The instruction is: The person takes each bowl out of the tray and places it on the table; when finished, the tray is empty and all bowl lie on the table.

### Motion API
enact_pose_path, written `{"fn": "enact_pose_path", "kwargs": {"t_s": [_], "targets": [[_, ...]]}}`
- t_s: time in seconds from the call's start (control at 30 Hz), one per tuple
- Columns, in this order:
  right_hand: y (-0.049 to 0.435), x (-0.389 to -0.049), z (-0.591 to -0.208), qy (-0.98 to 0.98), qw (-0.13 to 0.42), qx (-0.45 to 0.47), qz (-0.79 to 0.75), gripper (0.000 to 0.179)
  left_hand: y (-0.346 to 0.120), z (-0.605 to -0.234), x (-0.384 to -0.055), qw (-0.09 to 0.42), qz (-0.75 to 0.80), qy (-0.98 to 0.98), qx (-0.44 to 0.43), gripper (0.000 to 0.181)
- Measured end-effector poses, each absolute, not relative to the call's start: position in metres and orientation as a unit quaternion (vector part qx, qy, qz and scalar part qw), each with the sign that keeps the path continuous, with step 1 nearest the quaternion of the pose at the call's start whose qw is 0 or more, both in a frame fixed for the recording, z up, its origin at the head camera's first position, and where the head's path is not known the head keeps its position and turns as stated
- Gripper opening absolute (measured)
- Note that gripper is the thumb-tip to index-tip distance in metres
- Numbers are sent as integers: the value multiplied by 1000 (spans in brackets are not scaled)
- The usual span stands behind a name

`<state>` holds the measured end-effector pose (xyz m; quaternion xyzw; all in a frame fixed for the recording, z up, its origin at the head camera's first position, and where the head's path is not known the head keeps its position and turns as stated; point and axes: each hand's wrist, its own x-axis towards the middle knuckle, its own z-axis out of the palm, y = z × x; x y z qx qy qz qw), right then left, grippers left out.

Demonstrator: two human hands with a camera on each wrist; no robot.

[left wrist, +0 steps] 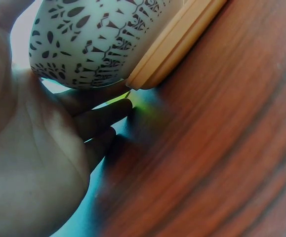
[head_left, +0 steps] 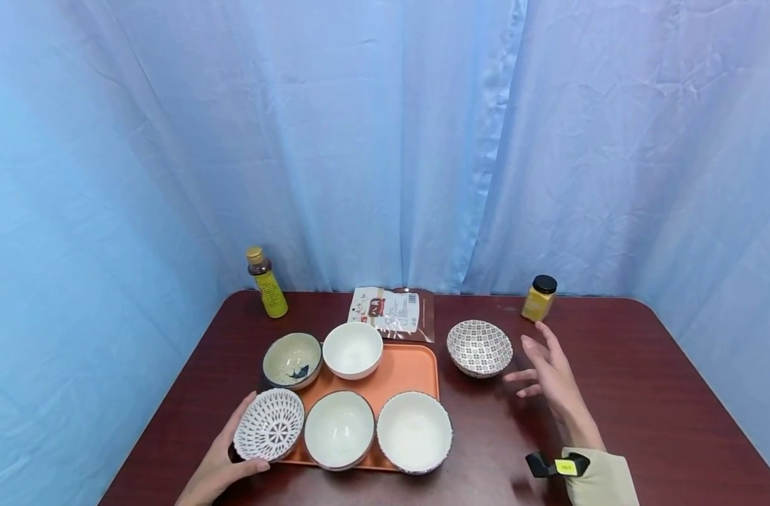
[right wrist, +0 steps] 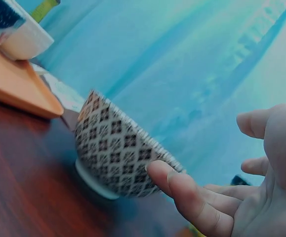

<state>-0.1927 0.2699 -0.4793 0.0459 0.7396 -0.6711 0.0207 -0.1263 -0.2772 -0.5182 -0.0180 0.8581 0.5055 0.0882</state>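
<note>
My left hand [head_left: 219,460] holds a white bowl with a dark leaf-like pattern [head_left: 269,426] at the front left corner of an orange tray [head_left: 410,362]. Its fingers lie along the bowl's left side and the thumb is at the near rim. From the left wrist view, the patterned wall [left wrist: 91,47] rises beside the tray's edge [left wrist: 167,47]. To the right of the tray, a bowl with a dark diamond pattern [head_left: 479,348] stands on the table. Beside it hovers my right hand [head_left: 552,376], fingers spread and nothing held; its fingertips overlap that bowl [right wrist: 115,148] in the right wrist view.
On the tray stand a greenish bowl [head_left: 292,360], a white bowl [head_left: 353,350] and two pale bowls in front [head_left: 339,430]. Behind are a yellow-labelled bottle [head_left: 271,292], a brown-and-white packet [head_left: 394,313] and a black-lidded jar [head_left: 539,299]. Blue curtains [head_left: 359,140] enclose the table.
</note>
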Motion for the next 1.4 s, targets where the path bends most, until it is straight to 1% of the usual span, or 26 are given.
{"fn": "enact_pose_path", "kwargs": {"t_s": [0.3,0.47,0.6,0.93,1.1,1.4], "targets": [[259,-177,-455,765,-5,-3,-644,72,-276,-517,-128,96,502,859,-19,114],[245,-166,-451,776,1,-48,-629,65,-277,-517,-127,92,497,863,-15,113],[234,-160,-453,772,29,-75,-631,62,-278,-518,-127,90,496,864,-14,112],[212,-152,-467,740,143,-117,-647,63,-279,-521,-126,83,498,863,-8,111],[203,-150,-482,724,178,-151,-649,63,-280,-521,-125,78,497,864,-4,111],[191,-150,-507,697,223,-204,-651,67,-280,-522,-126,82,499,862,-9,110]]}}
